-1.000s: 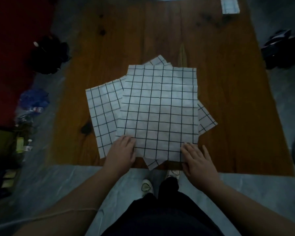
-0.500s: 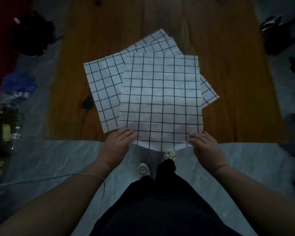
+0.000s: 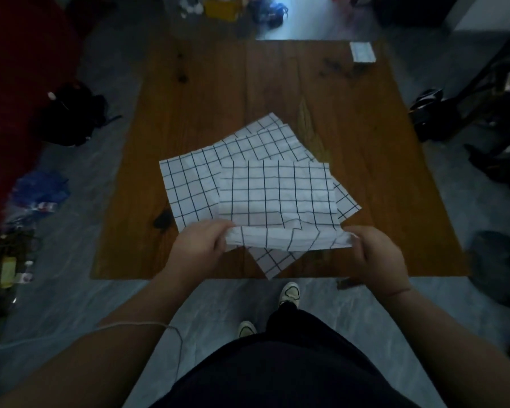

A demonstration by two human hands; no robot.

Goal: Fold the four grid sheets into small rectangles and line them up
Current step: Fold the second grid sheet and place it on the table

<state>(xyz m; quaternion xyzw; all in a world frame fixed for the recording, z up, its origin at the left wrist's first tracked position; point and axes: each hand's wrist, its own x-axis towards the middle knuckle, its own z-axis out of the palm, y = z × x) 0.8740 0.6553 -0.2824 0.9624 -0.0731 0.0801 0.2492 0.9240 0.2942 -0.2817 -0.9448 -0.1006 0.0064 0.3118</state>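
— What are the hands doing?

— The left hand (image 3: 199, 245) is pinching the near left corner of the top grid sheet (image 3: 277, 195). The right hand (image 3: 377, 254) is pinching its near right corner. The fingers of both are curling round the paper's edge.

— And the sheet itself?

— Its near edge is standing up off the pile and curling over, while its far part is lying flat.

— Where is it sitting?

— On the wooden table (image 3: 218, 98), toward the near edge, about midway between the left and right edges. The other grid sheets (image 3: 189, 184) are lying fanned beneath it. Their corners are poking out to the left, far and right sides, and one is pointing at the near edge.

— Anything else?

— A small pale rectangle (image 3: 362, 52) is lying at the far right corner, too blurred to tell whether it has a grid.
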